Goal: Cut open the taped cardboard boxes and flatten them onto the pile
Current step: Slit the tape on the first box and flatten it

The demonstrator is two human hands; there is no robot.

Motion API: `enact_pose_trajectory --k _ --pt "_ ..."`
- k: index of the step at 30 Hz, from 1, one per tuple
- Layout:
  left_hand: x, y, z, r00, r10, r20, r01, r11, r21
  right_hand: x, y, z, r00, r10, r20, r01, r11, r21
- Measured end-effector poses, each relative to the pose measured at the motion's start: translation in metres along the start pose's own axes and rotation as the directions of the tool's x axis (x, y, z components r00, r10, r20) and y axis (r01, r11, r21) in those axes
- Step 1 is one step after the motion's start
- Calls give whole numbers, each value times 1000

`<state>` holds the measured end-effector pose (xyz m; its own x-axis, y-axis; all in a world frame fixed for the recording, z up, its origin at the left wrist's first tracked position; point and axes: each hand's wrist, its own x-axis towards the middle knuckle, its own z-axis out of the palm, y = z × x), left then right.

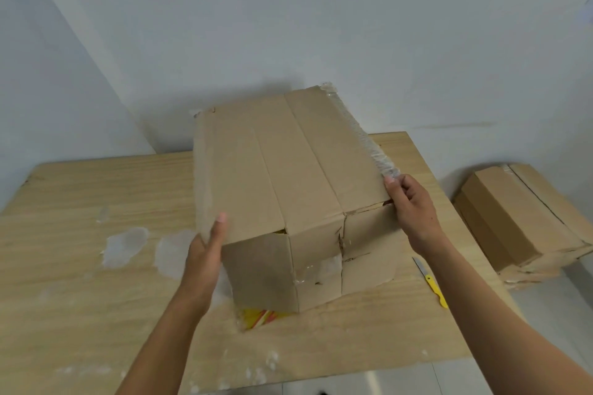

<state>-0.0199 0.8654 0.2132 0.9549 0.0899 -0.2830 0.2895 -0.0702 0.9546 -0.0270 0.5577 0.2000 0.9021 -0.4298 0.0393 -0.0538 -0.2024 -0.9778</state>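
A large brown cardboard box [282,176] stands tilted on the wooden table [80,250], its near flaps loose and hanging down. A strip of clear tape [362,135] runs along its right edge. My left hand [207,250] grips the box's lower left corner, thumb on the top face. My right hand [412,205] pinches the near end of the tape strip at the box's right edge. A yellow-handled knife [431,282] lies on the table by my right forearm, in neither hand. Something yellow and red [260,317] shows under the box's near flap.
A pile of flattened cardboard [526,224] lies on the floor to the right of the table. Scraps of clear tape [125,245] are stuck on the tabletop at the left. A white wall stands close behind the table.
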Motion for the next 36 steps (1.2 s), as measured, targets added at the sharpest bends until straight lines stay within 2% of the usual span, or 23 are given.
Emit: enact_pose_trajectory --k 3,6,9,13,17,20,28,36 --pt "2 0 6 987 97 -132 -89 994 60 -5 -1 5 1000 1 -28 -1 1000 -4" --pt "9 1 -8 962 186 -198 -170 981 95 -22 -5 19 999 20 -49 -20 1000 -5" --pt "14 1 -42 948 206 -241 -178 975 135 -48 -15 46 996 36 -82 -36 999 1" --pt "17 4 -91 927 235 -293 -185 964 190 -82 -23 84 997 69 -34 -68 997 30" --pt "37 2 -121 948 241 -209 -175 941 290 -94 -28 111 993 88 -74 -87 996 16" --pt "58 -3 -130 964 223 -147 -156 917 367 -91 -25 124 986 47 -160 -58 996 -70" --pt "113 -26 -127 974 217 -67 -160 864 477 -50 -3 156 975 23 -221 -84 958 -273" --pt "165 -61 -108 988 139 -63 -76 806 587 -11 48 179 967 177 -182 -232 910 -345"
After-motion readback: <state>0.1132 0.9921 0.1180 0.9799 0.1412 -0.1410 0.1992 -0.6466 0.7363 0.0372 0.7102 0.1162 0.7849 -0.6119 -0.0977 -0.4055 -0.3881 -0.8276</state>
